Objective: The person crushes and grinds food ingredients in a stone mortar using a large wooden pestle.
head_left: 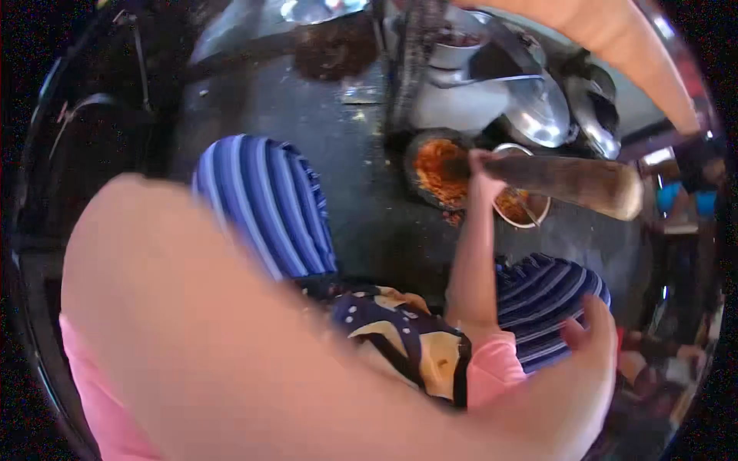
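Head view: my right hand (pixel 486 170) is clenched around the near end of a thick brown cylindrical pestle (pixel 573 184), which lies tilted across a round dark stone mortar (pixel 419 173) filled with orange-red ground paste (pixel 440 170), next to a small steel bowl (pixel 530 215) holding more of it. My left hand (pixel 592 330) sits low right by my blue-striped knee (pixel 550 296), fingers loosely curled, gripping nothing. Steel lids (pixel 542 115) lie beyond the mortar.

pink short sleeves (pixel 492 367), blue striped trousers (pixel 265 200)
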The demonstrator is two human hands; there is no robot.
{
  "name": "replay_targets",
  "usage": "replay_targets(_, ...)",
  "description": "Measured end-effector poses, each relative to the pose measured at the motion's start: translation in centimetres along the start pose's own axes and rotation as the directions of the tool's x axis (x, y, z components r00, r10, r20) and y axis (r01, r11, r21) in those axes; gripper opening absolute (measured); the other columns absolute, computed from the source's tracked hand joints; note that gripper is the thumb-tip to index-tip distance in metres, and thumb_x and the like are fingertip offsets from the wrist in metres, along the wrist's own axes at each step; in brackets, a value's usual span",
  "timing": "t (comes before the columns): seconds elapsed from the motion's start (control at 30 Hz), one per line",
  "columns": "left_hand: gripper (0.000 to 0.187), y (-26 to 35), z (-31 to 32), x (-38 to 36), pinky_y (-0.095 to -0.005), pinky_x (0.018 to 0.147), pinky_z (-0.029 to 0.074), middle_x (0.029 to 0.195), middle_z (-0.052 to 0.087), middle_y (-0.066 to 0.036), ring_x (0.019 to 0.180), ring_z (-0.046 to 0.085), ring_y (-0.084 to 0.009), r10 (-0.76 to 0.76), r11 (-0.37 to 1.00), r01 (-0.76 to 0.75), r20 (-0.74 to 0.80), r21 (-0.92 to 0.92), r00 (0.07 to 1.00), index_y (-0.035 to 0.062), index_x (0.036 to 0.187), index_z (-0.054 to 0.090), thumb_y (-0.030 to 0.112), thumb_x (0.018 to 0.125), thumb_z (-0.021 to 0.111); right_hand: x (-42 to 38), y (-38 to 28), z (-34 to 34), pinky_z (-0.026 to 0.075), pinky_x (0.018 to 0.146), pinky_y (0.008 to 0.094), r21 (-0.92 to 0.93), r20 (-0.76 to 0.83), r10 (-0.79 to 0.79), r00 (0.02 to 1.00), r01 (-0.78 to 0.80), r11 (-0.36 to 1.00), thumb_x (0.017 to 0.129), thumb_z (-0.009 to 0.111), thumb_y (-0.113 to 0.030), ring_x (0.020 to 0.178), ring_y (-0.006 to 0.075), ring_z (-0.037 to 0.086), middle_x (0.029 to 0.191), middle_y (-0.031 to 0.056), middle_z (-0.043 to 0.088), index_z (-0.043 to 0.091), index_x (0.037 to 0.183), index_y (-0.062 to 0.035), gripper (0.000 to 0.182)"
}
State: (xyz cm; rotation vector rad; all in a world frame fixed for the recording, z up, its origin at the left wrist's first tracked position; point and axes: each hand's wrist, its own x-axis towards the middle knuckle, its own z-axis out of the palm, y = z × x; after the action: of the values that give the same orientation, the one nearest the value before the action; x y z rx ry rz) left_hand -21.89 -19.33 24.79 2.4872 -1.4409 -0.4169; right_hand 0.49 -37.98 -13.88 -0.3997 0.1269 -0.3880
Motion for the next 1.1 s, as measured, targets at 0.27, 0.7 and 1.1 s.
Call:
replay_targets(0.27, 0.051, -5.6, -1.6, -5.5, -0.0417, 0.085, 0.041, 0.114, 0.057, -0.012, 0.093, 0.058, -0.0240, -0.011, 0.994, 0.035, -0.235, 0.100, 0.972, 0.0149, 0.120, 0.050, 0.033, 0.074, 0.064, -3.2, -6.2, 11.7, 0.043, 0.069, 0.0297, -0.703, 0.254, -0.332, 0.909, 0.409, 0.582, 0.066, 0.076, -0.001, 0.071, 0.0154, 0.052, 0.077, 0.0046, 0.058, 0.058, 0.077, -0.0018, 0.021)
replay_targets(0.7, 0.051, -31.9, 11.2, -2.9, -0.0375, 0.087, 0.044, 0.111, 0.058, -0.019, 0.098, 0.057, -0.0318, -0.651, 0.739, 0.673, 0.299, 0.038, 0.698, 0.0074, 0.125, 0.047, 0.019, 0.077, 0.060, -3.7, -5.1, 9.0, 0.039, 0.077, 0.0316, -0.749, 0.239, -0.377, 0.895, 0.417, 0.515, 0.068, 0.074, -0.008, 0.080, 0.0174, 0.050, 0.083, 0.0039, 0.055, 0.056, 0.085, -0.0042, 0.024)
replay_targets(1.1, 0.053, -30.8, 11.3, -1.9, -0.0337, 0.083, 0.045, 0.104, 0.062, -0.015, 0.095, 0.059, -0.0274, -0.673, 0.677, 0.721, 0.272, -0.149, 0.688, 0.0078, 0.125, 0.047, 0.025, 0.077, 0.063, -3.5, -1.9, 0.6, 0.040, 0.084, 0.0331, -0.606, -0.101, -0.336, 0.936, 0.210, 0.767, 0.064, 0.073, 0.002, 0.085, 0.0163, 0.052, 0.091, 0.0049, 0.056, 0.057, 0.090, -0.0032, 0.030)
